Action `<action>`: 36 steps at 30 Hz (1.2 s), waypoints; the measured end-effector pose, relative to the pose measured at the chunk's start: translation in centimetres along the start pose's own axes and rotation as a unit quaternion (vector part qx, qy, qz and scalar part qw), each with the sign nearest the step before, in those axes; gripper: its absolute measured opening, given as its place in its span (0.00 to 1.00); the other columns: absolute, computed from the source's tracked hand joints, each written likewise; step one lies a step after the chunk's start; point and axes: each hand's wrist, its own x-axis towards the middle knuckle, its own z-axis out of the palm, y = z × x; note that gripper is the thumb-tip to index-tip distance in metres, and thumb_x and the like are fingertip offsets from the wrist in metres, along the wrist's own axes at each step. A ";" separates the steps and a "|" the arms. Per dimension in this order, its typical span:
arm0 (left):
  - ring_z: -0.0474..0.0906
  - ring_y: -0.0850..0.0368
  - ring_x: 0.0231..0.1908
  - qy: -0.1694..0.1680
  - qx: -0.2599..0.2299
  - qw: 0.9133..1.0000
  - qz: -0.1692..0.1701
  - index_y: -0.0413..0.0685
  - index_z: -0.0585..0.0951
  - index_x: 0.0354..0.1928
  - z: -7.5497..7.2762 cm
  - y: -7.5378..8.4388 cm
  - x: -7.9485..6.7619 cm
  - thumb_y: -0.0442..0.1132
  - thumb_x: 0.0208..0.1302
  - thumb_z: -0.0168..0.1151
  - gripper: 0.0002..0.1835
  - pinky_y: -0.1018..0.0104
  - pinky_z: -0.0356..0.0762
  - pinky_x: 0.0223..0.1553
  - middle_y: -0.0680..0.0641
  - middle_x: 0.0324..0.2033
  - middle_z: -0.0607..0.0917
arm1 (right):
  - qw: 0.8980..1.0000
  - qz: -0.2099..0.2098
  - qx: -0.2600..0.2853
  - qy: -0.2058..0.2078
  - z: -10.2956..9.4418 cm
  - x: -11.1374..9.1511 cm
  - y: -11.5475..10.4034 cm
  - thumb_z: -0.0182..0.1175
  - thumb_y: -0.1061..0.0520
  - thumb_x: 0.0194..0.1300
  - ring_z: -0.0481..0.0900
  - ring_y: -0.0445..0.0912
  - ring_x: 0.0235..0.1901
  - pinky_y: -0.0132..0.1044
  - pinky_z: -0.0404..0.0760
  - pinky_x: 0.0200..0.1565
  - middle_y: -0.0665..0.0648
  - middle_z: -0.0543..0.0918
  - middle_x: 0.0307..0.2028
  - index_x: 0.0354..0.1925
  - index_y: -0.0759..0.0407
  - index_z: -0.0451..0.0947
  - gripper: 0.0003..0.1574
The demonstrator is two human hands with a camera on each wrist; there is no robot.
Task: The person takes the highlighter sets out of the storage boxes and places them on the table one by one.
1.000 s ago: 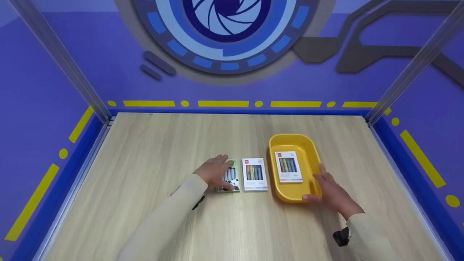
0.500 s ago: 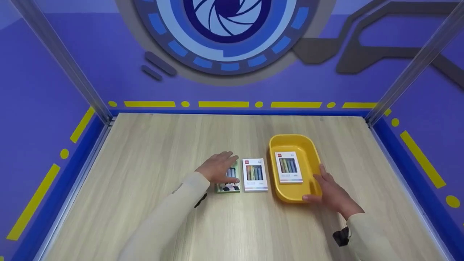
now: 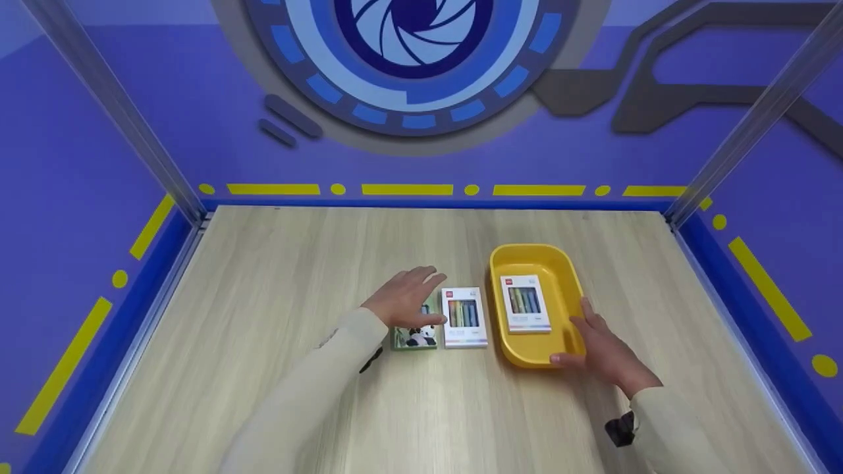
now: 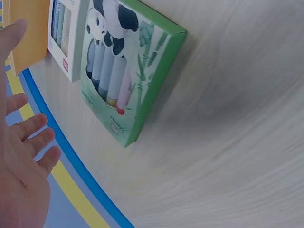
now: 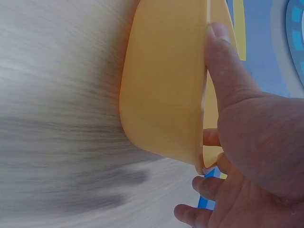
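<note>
Two hands of mine are in view, and each is doing something different. My left hand [image 3: 407, 303] hovers palm down over the green panda box [image 3: 416, 339], its fingers spread apart with nothing between them; from the left wrist I see a gap between my palm and the carton. That box lies face up on the wooden table [image 3: 296, 276], its window showing a row of thick coloured sticks, with pandas and bamboo printed around them. Just beside it, on its right, lies the middle white box [image 3: 465, 334], also windowed — in the head view my left thumb tip overlaps its left edge, though the thumb looks to be above it rather than on it. My right hand [image 3: 609, 355] is clamped on the near right corner of the yellow tray [image 3: 527, 350], thumb over the rim at the near end and fingers along the right side; the right wrist view shows a couple of fingers hanging loose past the edge. Inside the tray lies another white box [image 3: 525, 321], window up, nearer the left wall — I cannot tell whether it sits quite flat. Behind everything stands a purple-blue wall [image 3: 197, 118] with yellow dashes [image 3: 407, 189] along its foot.
</note>
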 end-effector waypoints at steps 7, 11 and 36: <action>0.54 0.53 0.74 0.011 0.013 1.000 0.019 0.59 0.56 0.75 -0.3 0.5 0.4 0.71 0.59 0.54 0.46 0.54 0.56 0.74 0.50 0.74 0.60 | 1.000 0.012 0.005 -0.006 0.0 0.1 0.0 0.65 0.24 0.47 0.45 0.69 0.72 0.68 0.55 0.67 0.62 0.27 0.76 0.75 0.60 0.48 0.72; 0.54 0.52 0.74 0.015 0.013 0.999 0.032 0.58 0.56 0.75 -0.5 0.7 0.5 0.68 0.60 0.55 0.45 0.54 0.56 0.74 0.49 0.74 0.60 | 1.000 0.015 0.007 -0.006 0.1 0.1 0.0 0.65 0.24 0.47 0.45 0.69 0.72 0.68 0.55 0.67 0.62 0.27 0.76 0.75 0.60 0.48 0.72; 0.53 0.54 0.74 0.016 0.018 0.999 0.037 0.61 0.55 0.75 -1.2 2.3 1.8 0.70 0.60 0.53 0.45 0.54 0.55 0.74 0.51 0.74 0.58 | 1.000 0.013 0.011 -0.005 0.0 0.3 0.1 0.66 0.26 0.47 0.42 0.69 0.73 0.68 0.53 0.67 0.61 0.27 0.76 0.75 0.60 0.49 0.70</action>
